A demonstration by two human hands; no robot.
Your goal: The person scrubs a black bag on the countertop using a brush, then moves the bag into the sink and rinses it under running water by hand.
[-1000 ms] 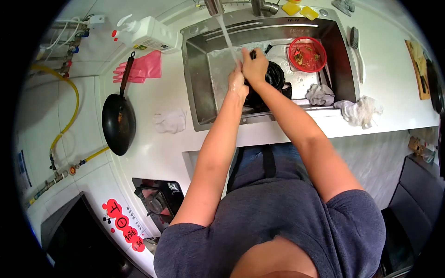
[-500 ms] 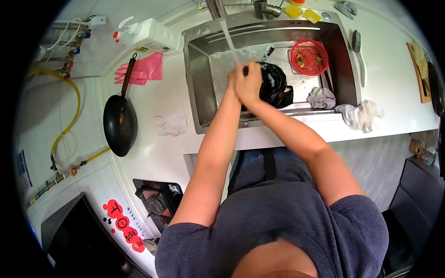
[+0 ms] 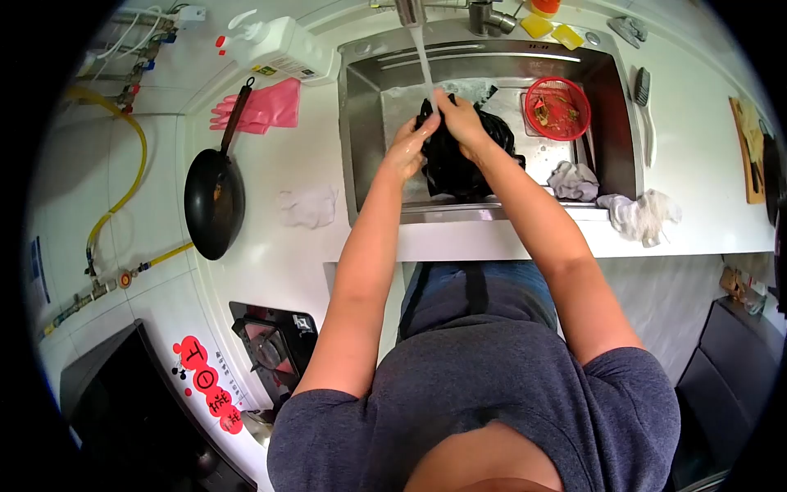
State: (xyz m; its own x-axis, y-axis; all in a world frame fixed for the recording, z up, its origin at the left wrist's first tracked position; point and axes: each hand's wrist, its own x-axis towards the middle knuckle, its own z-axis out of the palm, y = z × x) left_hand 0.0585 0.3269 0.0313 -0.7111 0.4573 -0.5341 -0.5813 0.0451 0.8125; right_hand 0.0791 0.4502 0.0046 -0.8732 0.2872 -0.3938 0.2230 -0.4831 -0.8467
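A crumpled, shiny black plastic bag [image 3: 459,168] is in the left half of the steel sink [image 3: 358,156]. My left hand [image 3: 407,148] grips the bag's upper left edge, thumb toward the faucet. On the other side of its top, my right hand [image 3: 461,123] holds the bag with bent fingers. Both hands are wet, and a stream of water [image 3: 424,61] from the faucet [image 3: 410,13] falls between them onto the bag. What the bag contains is hidden. Some fingertips disappear into the black folds.
Inside the sink, a red strainer basket [image 3: 557,108] with food scraps and a grey rag [image 3: 573,180] lie to the right. Another rag [image 3: 643,215] drapes the front edge. Leftward are a wok [image 3: 215,201], pink gloves [image 3: 270,108] and a white pump bottle [image 3: 287,51]; a brush [image 3: 648,115] lies rightward.
My hands were pressed together under the water; they have separated, each now on the top of the black bag. The bag's top has come up between them. The view has shifted slightly.
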